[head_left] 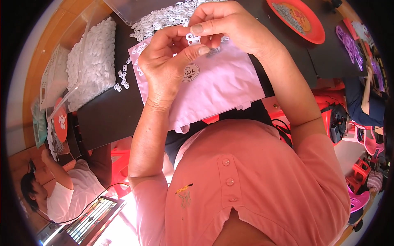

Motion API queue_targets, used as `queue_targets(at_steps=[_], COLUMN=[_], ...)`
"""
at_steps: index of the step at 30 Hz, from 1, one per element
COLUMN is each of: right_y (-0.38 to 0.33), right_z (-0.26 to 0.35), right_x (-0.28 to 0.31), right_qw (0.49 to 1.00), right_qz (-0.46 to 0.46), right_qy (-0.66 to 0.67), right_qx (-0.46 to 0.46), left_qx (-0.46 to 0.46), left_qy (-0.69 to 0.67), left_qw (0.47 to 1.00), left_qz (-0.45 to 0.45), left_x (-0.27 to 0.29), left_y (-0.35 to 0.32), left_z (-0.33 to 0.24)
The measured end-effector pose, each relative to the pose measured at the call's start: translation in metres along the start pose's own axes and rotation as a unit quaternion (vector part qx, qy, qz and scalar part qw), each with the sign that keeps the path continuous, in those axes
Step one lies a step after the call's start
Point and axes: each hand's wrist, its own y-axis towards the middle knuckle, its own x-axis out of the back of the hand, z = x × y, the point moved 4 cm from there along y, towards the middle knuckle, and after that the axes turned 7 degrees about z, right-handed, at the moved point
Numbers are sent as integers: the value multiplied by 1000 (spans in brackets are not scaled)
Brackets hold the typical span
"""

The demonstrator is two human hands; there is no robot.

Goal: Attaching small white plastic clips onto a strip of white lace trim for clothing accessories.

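Between my two hands is a small white plastic piece with round holes [193,39], above a pink cloth bag [230,84]. My left hand [162,61] is closed on its lower part, the thumb stretched along it. From the upper right, my right hand [236,26] pinches its top edge with thumb and fingers. Some of the right fingertips are hidden behind the piece and the left hand. Just beyond my hands lies a heap of similar white pieces [158,20]. A small patch of fine grey bits [213,52] rests on the bag beside my left thumb.
Left of the bag are a few loose white pieces [122,80] and a large clear bag packed with them [92,61]. At the far right stands a red plate [316,35] of small grey bits. Other people sit at the left [76,184] and right [365,106].
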Motion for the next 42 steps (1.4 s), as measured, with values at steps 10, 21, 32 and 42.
queue_targets(at_steps=[10, 21, 32, 42], right_y=[0, -5, -4, -5], right_z=[-4, -3, -13, -13], right_x=[-3, -13, -13, -16], right_qw=[995, 996, 999, 999], right_qz=[56, 44, 37, 54], right_qy=[-63, -72, -11, 4], right_qx=[-51, -22, -7, -5], left_qx=[-24, -59, -94, -89], left_qy=[53, 84, 141, 155], left_qw=[998, 994, 985, 984], left_qz=[-3, -23, -20, -12], left_x=[3, 5, 4, 3], left_y=[0, -5, -6, -7], left_z=[0, -2, -7, -11])
